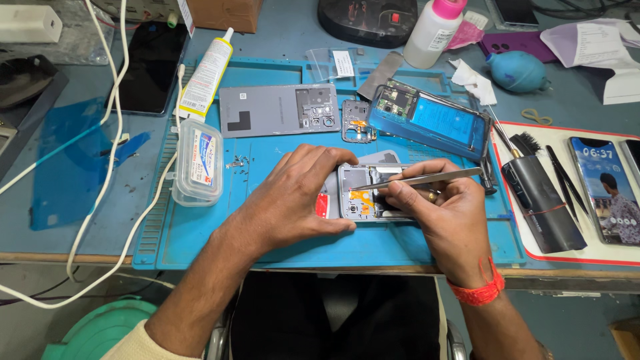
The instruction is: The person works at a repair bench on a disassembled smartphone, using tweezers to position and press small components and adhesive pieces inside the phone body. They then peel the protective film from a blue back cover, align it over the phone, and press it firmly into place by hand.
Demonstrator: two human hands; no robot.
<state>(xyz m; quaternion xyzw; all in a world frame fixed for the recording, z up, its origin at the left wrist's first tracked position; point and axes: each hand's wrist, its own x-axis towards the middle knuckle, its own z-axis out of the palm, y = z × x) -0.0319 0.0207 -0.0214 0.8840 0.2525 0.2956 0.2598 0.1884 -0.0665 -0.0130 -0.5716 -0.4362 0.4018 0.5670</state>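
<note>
On the blue silicone work mat the opened grey phone frame lies long axis left-right; my left hand clamps its left end, my right hand pinches slim steel tweezers, tips pointing left into it

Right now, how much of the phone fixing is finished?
Done: the grey back cover is off and lies on the blue mat, beside loose screws. In hand: the left hand steadies the opened phone while the right hand works tweezers inside. Left: the phone is not yet closed.
</note>
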